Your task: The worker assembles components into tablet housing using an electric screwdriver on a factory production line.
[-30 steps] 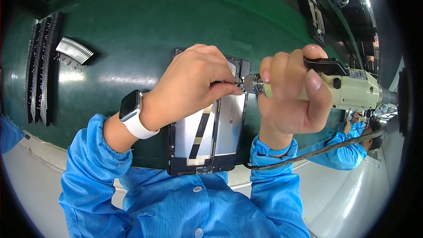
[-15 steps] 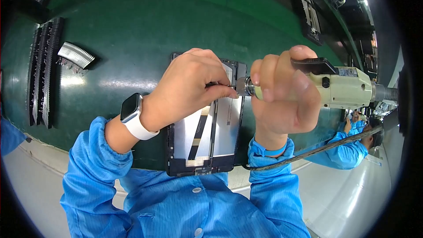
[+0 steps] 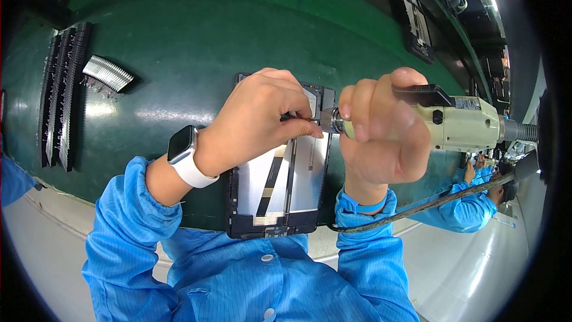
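Observation:
My right hand point(image 3: 384, 125) is wrapped round a cream electric screwdriver point(image 3: 465, 124) with a black lever. It is held roughly level over the work, its metal nose pointing left. My left hand point(image 3: 268, 107) is closed in a pinch right at that nose, where a thin dark piece shows between thumb and fingers; its kind is too small to make out. Below both hands lies an opened tablet point(image 3: 286, 185) with a black frame, a silvery inside and a dark ribbon strip. My left hand hides much of its upper part.
To the left stand long black racks point(image 3: 62, 95) of small screws, with a short curved silvery strip point(image 3: 108, 73) beside them. Another opened device point(image 3: 417, 24) lies at the far right. A braided cord point(image 3: 417, 207) runs past my right forearm. A co-worker's blue sleeve point(image 3: 459, 209) shows at right.
Both hands and the screwdriver keep nearly the same pose. The whole view has shifted slightly; nothing has been let go or taken up.

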Available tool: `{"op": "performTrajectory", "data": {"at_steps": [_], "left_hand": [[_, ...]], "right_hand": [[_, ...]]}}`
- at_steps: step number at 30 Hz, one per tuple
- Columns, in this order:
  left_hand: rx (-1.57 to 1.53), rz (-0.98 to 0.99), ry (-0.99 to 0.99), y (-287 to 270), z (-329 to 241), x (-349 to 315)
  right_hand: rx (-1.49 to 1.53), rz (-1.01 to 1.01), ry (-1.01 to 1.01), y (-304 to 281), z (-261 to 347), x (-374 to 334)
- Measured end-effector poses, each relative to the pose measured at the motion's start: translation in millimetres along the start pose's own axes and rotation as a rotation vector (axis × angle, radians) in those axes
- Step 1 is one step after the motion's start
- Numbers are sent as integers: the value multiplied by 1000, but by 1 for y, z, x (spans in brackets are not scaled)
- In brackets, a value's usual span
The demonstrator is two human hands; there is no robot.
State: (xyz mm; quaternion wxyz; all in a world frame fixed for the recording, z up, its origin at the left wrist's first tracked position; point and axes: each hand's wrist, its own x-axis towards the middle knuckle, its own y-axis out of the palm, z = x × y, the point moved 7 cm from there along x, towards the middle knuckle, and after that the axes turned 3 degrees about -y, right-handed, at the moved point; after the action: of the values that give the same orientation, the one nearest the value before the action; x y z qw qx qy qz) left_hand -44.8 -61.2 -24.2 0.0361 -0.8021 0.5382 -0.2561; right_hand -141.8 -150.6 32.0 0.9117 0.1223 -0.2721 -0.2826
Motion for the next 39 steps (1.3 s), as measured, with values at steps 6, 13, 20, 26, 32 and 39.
{"op": "performTrajectory", "data": {"at_steps": [6, 13, 20, 26, 32, 39], "left_hand": [[30, -6, 20, 0, -2, 0], [20, -6, -6, -2, -2, 1], [376, 78, 75, 11, -12, -7], [632, 217, 31, 25, -12, -8], [638, 235, 13, 26, -10, -8], [636, 228, 14, 25, -9, -9]], "right_hand": [[-10, 12, -3, 3, 1, -1], [-16, -24, 2, 2, 3, 0], [-151, -344, -31, -46, 3, 15], [-176, -375, -16, -60, -10, 19], [-191, -368, -10, -62, -15, 18], [-174, -358, 9, -62, -22, 15]]}}
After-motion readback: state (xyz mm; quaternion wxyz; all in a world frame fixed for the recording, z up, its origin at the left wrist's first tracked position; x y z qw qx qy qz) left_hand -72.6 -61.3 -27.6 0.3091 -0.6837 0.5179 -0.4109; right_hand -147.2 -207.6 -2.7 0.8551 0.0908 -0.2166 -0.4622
